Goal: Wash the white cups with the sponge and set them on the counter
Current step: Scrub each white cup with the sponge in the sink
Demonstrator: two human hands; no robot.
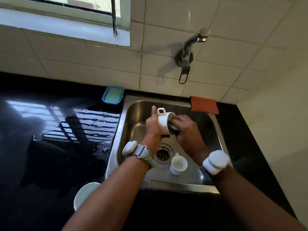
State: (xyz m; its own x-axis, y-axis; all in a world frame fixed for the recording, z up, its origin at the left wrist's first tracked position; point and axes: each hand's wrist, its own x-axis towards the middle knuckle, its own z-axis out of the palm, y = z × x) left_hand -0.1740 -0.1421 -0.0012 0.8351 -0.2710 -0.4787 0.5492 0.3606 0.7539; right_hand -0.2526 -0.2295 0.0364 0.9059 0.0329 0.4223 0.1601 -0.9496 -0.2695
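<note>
Over the steel sink (206, 165) my left hand (152, 125) grips a white cup (163, 121) tipped on its side, handle up, mouth facing right. My right hand (185, 129) holds a green sponge (174, 129) pushed into the cup's mouth; most of the sponge is hidden by my fingers. A second white cup (178, 165) stands upright on the sink floor beside the drain (163, 153). A third white cup (83, 195) sits on the black counter (50, 164) at lower left, partly behind my left forearm.
A wall tap (188, 52) hangs above the sink, with no water running. A blue soap dish (113, 95) sits at the sink's back left corner, an orange cloth (204, 105) at its back right. Water pools on the counter left of the sink.
</note>
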